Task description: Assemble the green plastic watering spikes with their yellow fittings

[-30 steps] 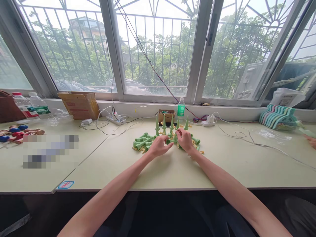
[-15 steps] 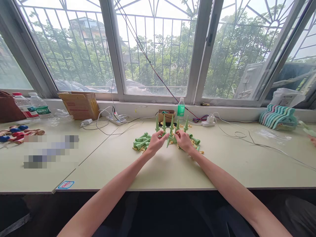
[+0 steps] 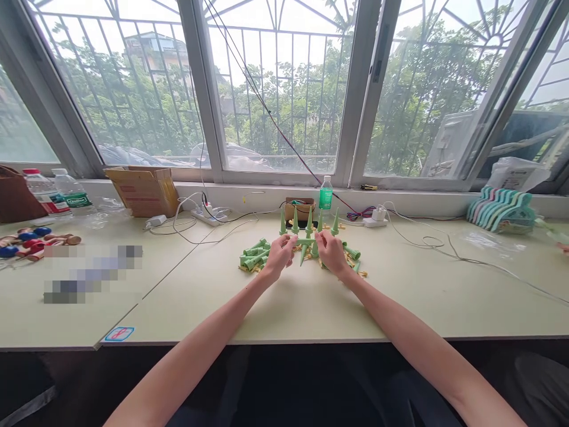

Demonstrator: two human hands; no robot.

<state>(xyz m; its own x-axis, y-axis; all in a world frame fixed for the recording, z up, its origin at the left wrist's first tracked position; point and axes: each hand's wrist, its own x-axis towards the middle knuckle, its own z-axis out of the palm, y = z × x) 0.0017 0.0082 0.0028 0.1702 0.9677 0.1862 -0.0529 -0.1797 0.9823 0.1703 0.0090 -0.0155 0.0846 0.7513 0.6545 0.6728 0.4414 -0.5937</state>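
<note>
A slim green plastic spike (image 3: 305, 241) lies level between my hands, just above the table. My left hand (image 3: 280, 256) pinches its left end with thumb and fingertips. At the other end, the fingers of my right hand (image 3: 331, 252) are closed round it. Behind the hands, several green pointed spikes (image 3: 283, 223) stand upright in a row. Another pointed piece (image 3: 303, 255) shows below the held one. Loose green tubes (image 3: 254, 257) with small yellow parts are heaped left of my left hand; more green pieces (image 3: 352, 252) lie beside my right wrist, partly hidden.
Behind the row stand a small cardboard box (image 3: 299, 207) and a green-labelled bottle (image 3: 326, 194). Cables and a power strip (image 3: 211, 217) run along the sill. Teal hangers (image 3: 501, 211) sit at right; red and blue wooden toys (image 3: 33, 242) lie far left. Another person's hand shows at the right edge.
The held spike has turned from slanted to nearly level between my hands. My left hand has shifted slightly, its fingers now at the spike's left end. The standing row has not moved.
</note>
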